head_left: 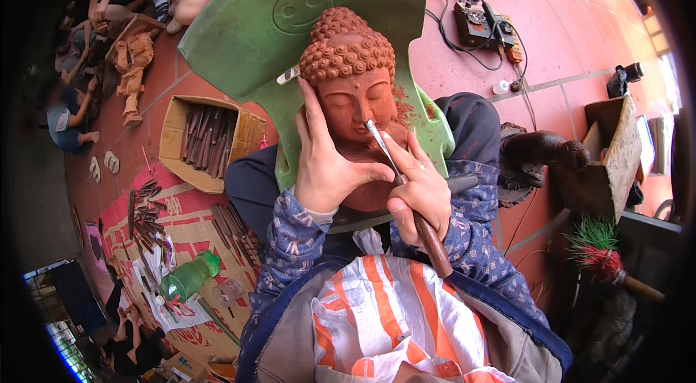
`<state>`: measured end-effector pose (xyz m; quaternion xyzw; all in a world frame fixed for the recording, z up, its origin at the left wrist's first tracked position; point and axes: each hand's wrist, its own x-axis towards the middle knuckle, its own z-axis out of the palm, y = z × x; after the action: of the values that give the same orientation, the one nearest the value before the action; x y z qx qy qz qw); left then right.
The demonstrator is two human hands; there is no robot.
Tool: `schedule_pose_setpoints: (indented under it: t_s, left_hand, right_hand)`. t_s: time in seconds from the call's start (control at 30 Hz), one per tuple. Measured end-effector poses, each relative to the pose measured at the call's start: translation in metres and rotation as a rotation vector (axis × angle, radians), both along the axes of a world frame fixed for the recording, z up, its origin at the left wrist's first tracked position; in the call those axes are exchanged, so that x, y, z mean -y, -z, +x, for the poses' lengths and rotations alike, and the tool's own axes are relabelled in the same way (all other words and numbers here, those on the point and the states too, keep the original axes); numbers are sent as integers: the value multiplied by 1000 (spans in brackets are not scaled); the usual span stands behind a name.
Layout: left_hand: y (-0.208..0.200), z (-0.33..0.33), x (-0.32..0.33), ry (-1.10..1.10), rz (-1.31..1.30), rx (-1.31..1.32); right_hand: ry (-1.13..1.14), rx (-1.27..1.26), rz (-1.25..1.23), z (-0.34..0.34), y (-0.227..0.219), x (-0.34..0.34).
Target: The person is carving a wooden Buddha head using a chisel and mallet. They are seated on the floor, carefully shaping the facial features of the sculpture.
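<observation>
Red tiles [573, 28] spread over the upper right of my frame. Mid-frame I see the bust [355, 93], a green chair [239, 28] behind it. The left hand [326, 169] is spread wide against its cheek; the right hand [424, 198], just below the face, grips the chisel [435, 249], tip at the nose.

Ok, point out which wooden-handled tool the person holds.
The metal-bladed tool in the right hand, its tip near the carved head; other tools lie in the cardboard box and on the mat.
</observation>
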<state>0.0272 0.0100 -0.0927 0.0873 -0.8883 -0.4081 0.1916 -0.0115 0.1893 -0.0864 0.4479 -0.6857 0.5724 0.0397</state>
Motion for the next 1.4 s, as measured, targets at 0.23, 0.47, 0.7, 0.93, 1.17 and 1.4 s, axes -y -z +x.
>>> schedule_pose_setpoints:
  t_s: [0.23, 0.47, 0.7, 0.93, 1.17, 1.4]
  left_hand:
    - [3, 0, 2, -1, -11, -6]
    - [-5, 18, -6, -58, -108, -363]
    - [-5, 52, 0, 41, -243, -369]
    - [17, 27, 7, -70, 481, -247]
    - [9, -6, 1, 131, 851, -97]
    - [19, -7, 6, 125, 719, -122]
  right_hand:
    - [-3, 12, -455, -6, 19, -9]
    - [-134, 189, -51, 1, -14, -39]
    - [-362, 405, -177, 10, -21, -38]
    - [-96, 130, 114, 23, -35, -15]
    - [-20, -5, 233, 29, -29, 6]
    - [-1, -5, 253, 29, -31, 7]
